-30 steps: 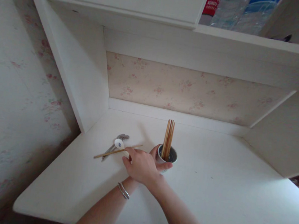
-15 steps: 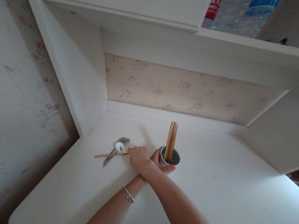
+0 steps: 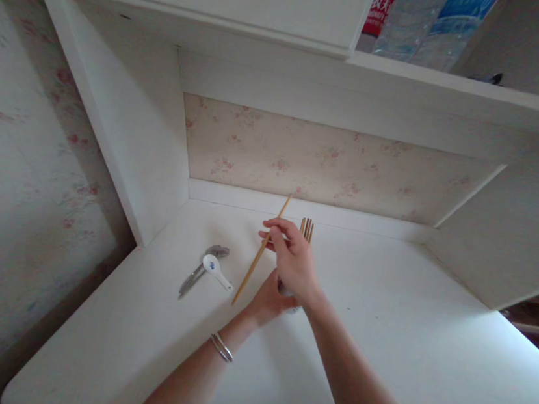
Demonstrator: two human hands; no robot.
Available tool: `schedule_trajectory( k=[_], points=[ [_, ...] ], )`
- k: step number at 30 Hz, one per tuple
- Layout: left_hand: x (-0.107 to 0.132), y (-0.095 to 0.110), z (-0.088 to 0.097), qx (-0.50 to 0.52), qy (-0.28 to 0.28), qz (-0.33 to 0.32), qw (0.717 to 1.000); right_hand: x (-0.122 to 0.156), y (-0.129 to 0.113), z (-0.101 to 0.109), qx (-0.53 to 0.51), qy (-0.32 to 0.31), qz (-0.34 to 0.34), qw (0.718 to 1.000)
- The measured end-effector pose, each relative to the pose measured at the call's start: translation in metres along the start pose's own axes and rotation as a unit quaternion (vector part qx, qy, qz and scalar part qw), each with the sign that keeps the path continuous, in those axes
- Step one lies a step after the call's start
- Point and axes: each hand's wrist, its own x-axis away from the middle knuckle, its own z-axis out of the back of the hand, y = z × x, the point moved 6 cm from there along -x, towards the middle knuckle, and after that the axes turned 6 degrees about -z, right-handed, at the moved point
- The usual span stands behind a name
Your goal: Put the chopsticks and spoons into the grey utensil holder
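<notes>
My right hand (image 3: 290, 250) pinches a wooden chopstick (image 3: 257, 256), held at a slant above the table. Below it, my left hand (image 3: 270, 300) is wrapped round a cup (image 3: 292, 308), mostly hidden behind both hands. Several upright chopsticks (image 3: 306, 228) stand in the cup, their tops showing past my right hand. To the left, a white spoon (image 3: 216, 271) with a blue mark lies across some grey metal cutlery (image 3: 191, 281), whose exact kind I cannot make out.
The white table (image 3: 376, 372) runs back to a low ledge and a floral panel (image 3: 333, 164). A side board (image 3: 127, 119) rises at the left. Overhead, a shelf (image 3: 461, 84) holds plastic bottles (image 3: 412, 23).
My right hand has lifted the chopstick off the spoon and cutlery and carried it right and up, in front of the cup's chopsticks. My left hand stays on the cup.
</notes>
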Motion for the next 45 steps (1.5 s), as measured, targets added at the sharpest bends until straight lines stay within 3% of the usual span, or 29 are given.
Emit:
schedule_trajectory(
  k=[2, 6, 11, 19, 26, 31, 36, 40, 45],
  points=[
    [0.001, -0.001, -0.007, 0.012, -0.044, 0.019, 0.999, -0.005, -0.008, 0.032, -0.063, 0.083, 0.014, 0.994],
    [0.002, 0.001, -0.009, 0.009, -0.074, 0.040, 0.996, -0.007, -0.020, 0.087, -0.034, 0.205, 0.085, 0.974],
    [0.003, 0.005, -0.010, 0.021, -0.084, 0.032, 0.996, -0.003, -0.001, 0.119, 0.075, 0.245, 0.079, 0.963],
    [0.002, -0.001, -0.010, 0.018, -0.077, 0.019, 0.997, 0.011, 0.058, 0.111, 0.211, 0.173, -0.049, 0.961],
    [0.000, -0.005, -0.010, 0.024, -0.075, 0.015, 0.997, 0.022, 0.087, 0.102, 0.243, 0.145, -0.103, 0.954],
    [0.001, -0.006, -0.010, 0.026, -0.070, 0.021, 0.997, 0.026, 0.095, 0.103, 0.233, 0.128, -0.118, 0.957],
    [0.000, -0.003, -0.011, 0.022, -0.073, 0.021, 0.997, 0.025, 0.086, 0.107, 0.270, 0.134, -0.114, 0.947],
    [0.000, -0.002, -0.011, 0.017, -0.070, 0.015, 0.997, 0.025, 0.080, 0.101, 0.309, 0.100, -0.113, 0.939],
    [0.001, -0.001, -0.012, 0.023, -0.083, 0.015, 0.996, 0.033, 0.089, 0.097, 0.251, 0.082, -0.148, 0.953]
  ],
)
